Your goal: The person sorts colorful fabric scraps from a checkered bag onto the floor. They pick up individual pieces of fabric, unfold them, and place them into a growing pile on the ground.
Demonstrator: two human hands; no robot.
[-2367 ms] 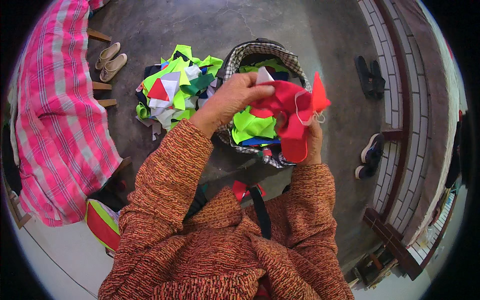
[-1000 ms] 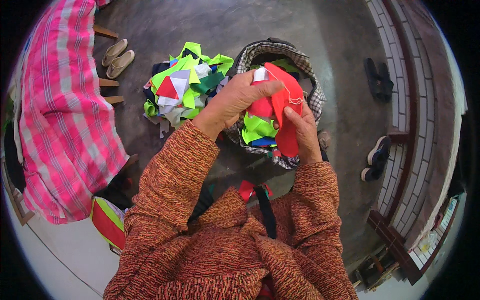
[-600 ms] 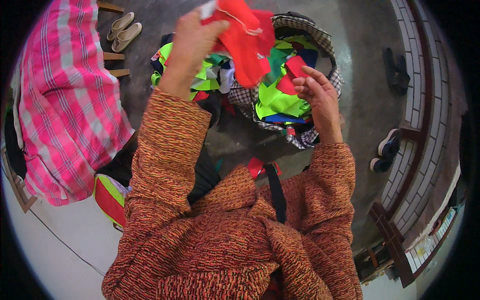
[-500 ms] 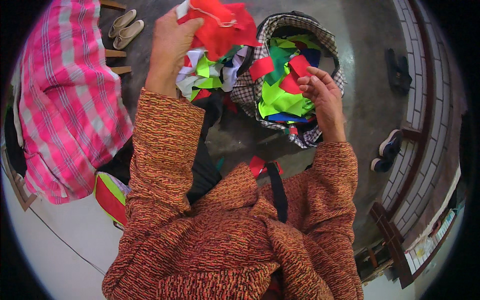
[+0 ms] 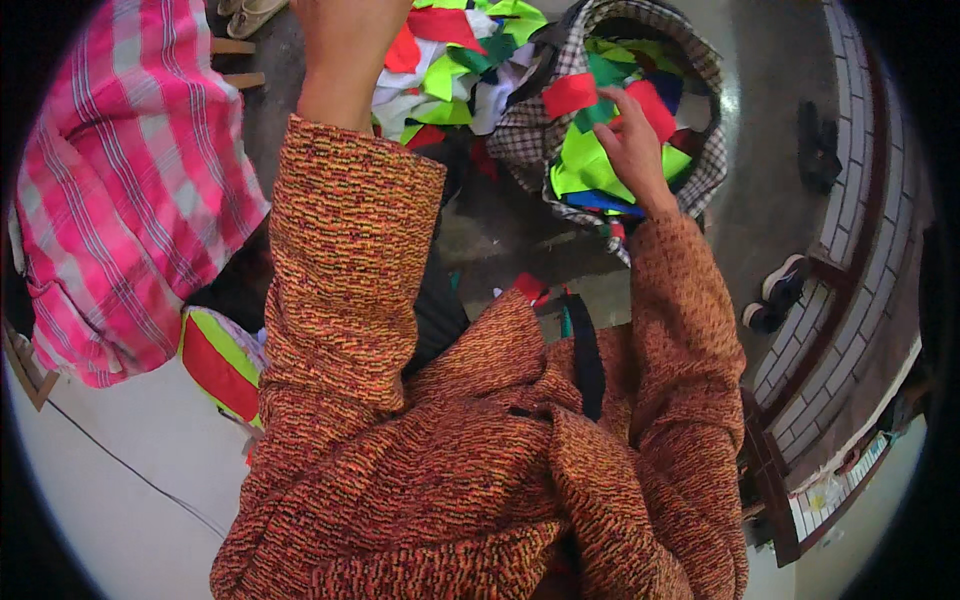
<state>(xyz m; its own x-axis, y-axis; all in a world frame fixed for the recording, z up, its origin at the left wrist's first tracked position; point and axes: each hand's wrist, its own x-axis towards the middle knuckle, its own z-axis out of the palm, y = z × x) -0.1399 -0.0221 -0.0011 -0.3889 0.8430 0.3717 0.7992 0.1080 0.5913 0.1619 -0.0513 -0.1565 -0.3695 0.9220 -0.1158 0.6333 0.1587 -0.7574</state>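
Observation:
My left hand (image 5: 352,35) reaches up to the top edge of the head view. Its fingers are cut off there, so what they hold is hidden. My right hand (image 5: 635,145) is over a checked fabric bag (image 5: 708,60), thumb and fingers apart with nothing visibly gripped. Beside its fingertips lie a red cloth piece (image 5: 570,96) on the bag's left rim and another red piece (image 5: 652,108) inside. Lime-green cloth (image 5: 585,165), dark green and blue scraps fill the bag. A heap of white, lime, red and green cloth scraps (image 5: 440,80) lies between my left hand and the bag.
A pink checked cloth (image 5: 130,190) hangs over something at the left, above a red and lime item (image 5: 215,365). Pale shoes (image 5: 250,15) lie at the top left. Dark shoes (image 5: 780,290) and black footwear (image 5: 818,150) stand along the brick wall (image 5: 850,130) at the right.
My left hand, with red cloth and a white string in it before, has gone up partly out of view. My right hand has moved up and reaches further into the bag. The view has shifted.

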